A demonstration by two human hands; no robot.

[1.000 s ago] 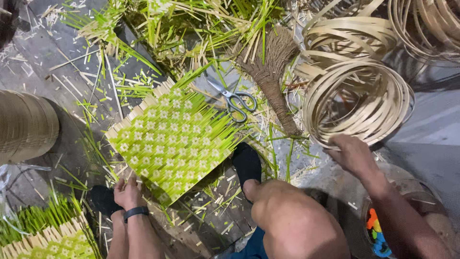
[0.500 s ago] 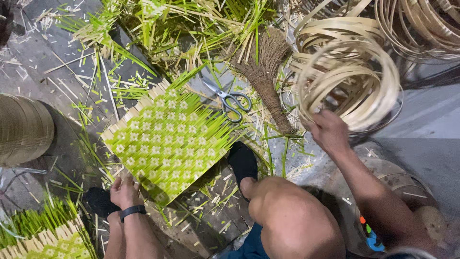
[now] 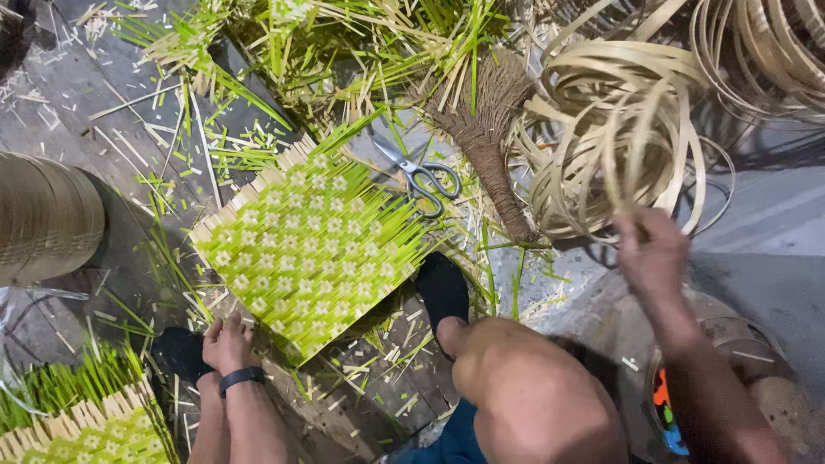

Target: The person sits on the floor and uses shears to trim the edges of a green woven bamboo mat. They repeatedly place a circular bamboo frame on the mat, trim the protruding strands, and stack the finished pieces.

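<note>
Your left hand (image 3: 228,342), lower left, lies flat with fingers spread on the near corner of the green woven mat (image 3: 314,245), pinning it to the floor; your right hand (image 3: 651,251), right of centre, is closed on pale bamboo strips (image 3: 619,142) of the coil; scissors (image 3: 421,174) and a brown brush (image 3: 485,129) lie between; your foot (image 3: 443,288) holds the mat's right edge

A dark, worn floor (image 3: 69,94) is seen from above, littered with green and pale strip offcuts (image 3: 249,142). A smoother grey surface (image 3: 765,215) is laid at the right. Even, soft light is cast, with few shadows.
</note>
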